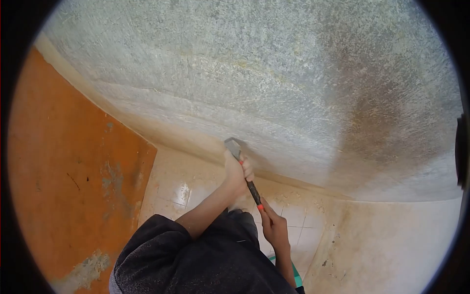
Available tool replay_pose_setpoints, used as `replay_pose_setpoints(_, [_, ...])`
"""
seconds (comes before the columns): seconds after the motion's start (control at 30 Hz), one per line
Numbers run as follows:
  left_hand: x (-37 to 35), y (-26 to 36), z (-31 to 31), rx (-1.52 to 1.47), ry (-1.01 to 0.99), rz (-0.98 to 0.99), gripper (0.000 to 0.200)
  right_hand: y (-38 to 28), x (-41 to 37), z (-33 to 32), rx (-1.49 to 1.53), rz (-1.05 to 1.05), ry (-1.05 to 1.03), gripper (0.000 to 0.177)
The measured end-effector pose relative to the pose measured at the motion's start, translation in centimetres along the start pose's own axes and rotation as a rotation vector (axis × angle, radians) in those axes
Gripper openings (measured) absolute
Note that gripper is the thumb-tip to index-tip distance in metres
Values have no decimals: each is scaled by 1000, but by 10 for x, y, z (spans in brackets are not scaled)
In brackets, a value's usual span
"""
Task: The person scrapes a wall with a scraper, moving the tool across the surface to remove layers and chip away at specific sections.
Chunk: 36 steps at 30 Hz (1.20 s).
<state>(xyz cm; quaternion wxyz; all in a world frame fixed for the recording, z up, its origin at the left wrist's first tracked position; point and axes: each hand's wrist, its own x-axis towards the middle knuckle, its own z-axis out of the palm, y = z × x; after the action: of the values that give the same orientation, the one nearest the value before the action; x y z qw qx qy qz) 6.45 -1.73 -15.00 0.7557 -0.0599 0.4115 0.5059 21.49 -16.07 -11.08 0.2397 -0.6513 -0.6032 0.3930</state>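
A long-handled scraper (pixel 254 192) with a grey head and a black and red handle slants across the middle of the view. Its head lies against or very near the lower part of the scratched grey-white wall (pixel 235 98). My left hand (pixel 237 169) is wrapped round the upper part of the tool, just below the head, and looks pale and dusty. Lower down and to the right, my right hand (pixel 274 226) grips the end of the handle by its red band.
An orange wall (pixel 73 171) with peeled patches stands at the left. Below lies a dusty tiled floor (pixel 196 188). A pale, stained wall (pixel 391 240) is at lower right. Something green (pixel 296 275) shows beside my right forearm. A dark object (pixel 461 152) is at the right edge.
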Motion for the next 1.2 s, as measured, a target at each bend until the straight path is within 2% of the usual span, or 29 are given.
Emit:
replay_pose_setpoints(0.03, [3,9,-3,-62,15,45,49,-2,11,-2,-32,-96,3,36])
replay_pose_setpoints(0.13, [7,19,-4,-123,43,117,46,0,36,-8,-79,-138,-29,34])
replay_pose_setpoints(0.2, [7,16,-2,-140,60,139,47,3,23,-7,-94,-149,-26,33])
replay_pose_setpoints(0.27, [-1,7,-1,-91,-38,28,48,-3,6,-4,-78,-162,55,34])
replay_pose_setpoints(0.33, [0,9,-3,-91,-55,32,49,-6,6,1,-50,-128,42,36])
replay_pose_setpoints(0.47, [6,8,-7,-95,-19,63,50,-5,9,-4,-88,-99,-56,37])
replay_pose_setpoints(0.6, [-1,7,2,-105,16,74,48,-11,13,-6,27,-158,-2,37])
replay_pose_setpoints(0.67, [10,18,-10,-115,101,123,46,-6,18,-1,38,-194,0,37])
replay_pose_setpoints(0.77, [10,22,-13,-94,53,126,44,0,24,-3,-32,-199,-105,37])
replay_pose_setpoints(0.8, [3,12,-8,-93,65,125,44,0,10,-12,7,-154,-81,37])
replay_pose_setpoints(0.87, [-1,-3,5,-86,-48,64,44,-2,4,-15,30,-112,-48,36])
replay_pose_setpoints(0.93, [5,4,-3,-82,-58,57,45,-6,6,-6,50,-217,34,38])
replay_pose_setpoints(1.07, [1,8,-10,-53,-12,59,48,-2,0,2,1,-144,-25,38])
replay_pose_setpoints(1.13, [-4,6,-4,-64,-39,5,49,-1,-9,2,-43,-39,-18,38])
replay_pose_setpoints(1.2, [-2,15,-13,-9,-73,2,50,-8,-1,18,-47,-52,-24,38])
